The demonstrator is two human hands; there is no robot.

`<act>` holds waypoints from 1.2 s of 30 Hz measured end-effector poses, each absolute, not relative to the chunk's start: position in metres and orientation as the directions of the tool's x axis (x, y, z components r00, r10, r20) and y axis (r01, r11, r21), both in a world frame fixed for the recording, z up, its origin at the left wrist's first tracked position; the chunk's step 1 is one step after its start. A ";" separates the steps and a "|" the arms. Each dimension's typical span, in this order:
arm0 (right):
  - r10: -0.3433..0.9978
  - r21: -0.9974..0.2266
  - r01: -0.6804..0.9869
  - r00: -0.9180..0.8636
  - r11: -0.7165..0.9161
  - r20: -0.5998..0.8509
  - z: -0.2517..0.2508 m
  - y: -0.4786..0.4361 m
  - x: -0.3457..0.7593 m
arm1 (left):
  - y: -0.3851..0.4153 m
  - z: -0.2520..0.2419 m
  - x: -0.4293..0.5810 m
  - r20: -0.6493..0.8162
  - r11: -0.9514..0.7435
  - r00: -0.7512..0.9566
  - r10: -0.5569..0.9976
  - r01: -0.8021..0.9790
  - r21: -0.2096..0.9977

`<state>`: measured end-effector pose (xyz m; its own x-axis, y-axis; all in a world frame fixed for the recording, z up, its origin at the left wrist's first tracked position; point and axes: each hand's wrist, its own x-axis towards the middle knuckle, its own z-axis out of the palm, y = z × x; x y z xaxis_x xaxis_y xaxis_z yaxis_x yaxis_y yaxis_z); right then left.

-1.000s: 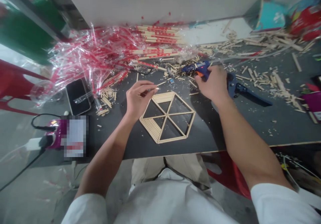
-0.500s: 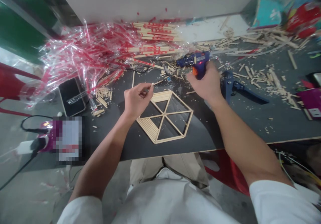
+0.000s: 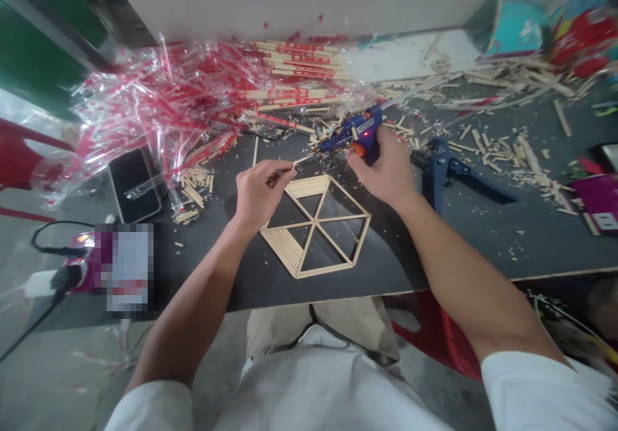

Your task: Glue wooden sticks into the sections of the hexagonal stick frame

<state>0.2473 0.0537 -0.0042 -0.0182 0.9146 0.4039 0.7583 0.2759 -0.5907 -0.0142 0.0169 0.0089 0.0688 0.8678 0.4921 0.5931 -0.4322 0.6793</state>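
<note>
Between the thumb and fingertips of my left hand [image 3: 263,189] is a short wooden stick [image 3: 303,159], pointing right. My right hand [image 3: 389,170] is wrapped round the handle of a blue glue gun [image 3: 360,127] with an orange trigger and a small red light. The gun's nozzle points left and down, at the free end of the stick; whether they touch I cannot tell. Just below both hands, a hexagonal frame of sticks [image 3: 316,223] lies flat on the dark table [image 3: 193,276]. Six spokes meet at its middle, and two of its sections hold rows of sticks.
Blue cutters [image 3: 441,173] lie right of my right hand. Bundled chopsticks [image 3: 299,64] and crumpled red-and-clear wrappers [image 3: 159,96] cover the back left. Cut pieces [image 3: 526,154] are scattered at right. A phone [image 3: 135,186] and a purple power strip [image 3: 87,260] with cables lie at left.
My right hand has brought the glue gun left and down, its nozzle now at the stick's end. My left hand has stayed nearly in place with the stick.
</note>
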 end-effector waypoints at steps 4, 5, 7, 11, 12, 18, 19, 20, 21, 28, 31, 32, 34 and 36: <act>0.917 -0.582 0.760 -0.046 0.290 0.397 -0.005 0.053 0.246 | 0.015 0.009 -0.014 0.514 -0.474 0.119 0.849 0.601 0.643; 0.917 -0.579 0.761 -0.054 0.294 0.394 -0.005 0.053 0.246 | 0.015 0.009 -0.014 0.517 -0.479 0.125 0.847 0.603 0.638; 0.917 -0.566 0.768 -0.069 0.299 0.392 -0.006 0.053 0.247 | 0.015 0.008 -0.014 0.523 -0.484 0.131 0.842 0.610 0.627; 0.915 -0.525 0.797 -0.084 0.300 0.395 -0.006 0.052 0.248 | 0.015 0.008 -0.015 0.529 -0.491 0.143 0.837 0.623 0.609; 0.914 -0.518 0.801 -0.088 0.301 0.396 -0.006 0.052 0.248 | 0.015 0.008 -0.015 0.531 -0.494 0.146 0.835 0.624 0.605; 0.914 -0.499 0.811 -0.100 0.304 0.394 -0.004 0.052 0.247 | 0.015 0.008 -0.016 0.518 -0.489 0.168 0.839 0.651 0.581; 0.914 -0.497 0.814 -0.100 0.302 0.392 -0.004 0.052 0.248 | 0.015 0.008 -0.016 0.517 -0.490 0.173 0.839 0.652 0.578; 0.915 -0.494 0.816 -0.101 0.302 0.391 -0.004 0.052 0.248 | 0.015 0.008 -0.016 0.517 -0.492 0.175 0.838 0.653 0.575; 0.915 -0.491 0.817 -0.103 0.302 0.391 -0.005 0.052 0.248 | 0.015 0.008 -0.016 0.516 -0.492 0.178 0.838 0.656 0.573; 0.920 -0.503 0.812 -0.101 0.296 0.379 -0.005 0.052 0.248 | 0.016 0.006 -0.018 0.529 -0.507 0.187 0.828 0.652 0.564; 0.925 -0.513 0.809 -0.097 0.288 0.366 -0.004 0.052 0.248 | 0.015 0.007 -0.018 0.508 -0.487 0.186 0.841 0.667 0.563; 0.926 -0.515 0.808 -0.098 0.288 0.364 -0.004 0.052 0.249 | 0.015 0.007 -0.017 0.501 -0.481 0.186 0.845 0.672 0.563; 0.925 -0.517 0.805 -0.102 0.293 0.365 -0.004 0.053 0.249 | 0.015 0.008 -0.017 0.491 -0.472 0.183 0.852 0.674 0.568; 0.923 -0.518 0.802 -0.103 0.297 0.370 -0.004 0.053 0.249 | 0.014 0.008 -0.016 0.488 -0.470 0.176 0.855 0.662 0.584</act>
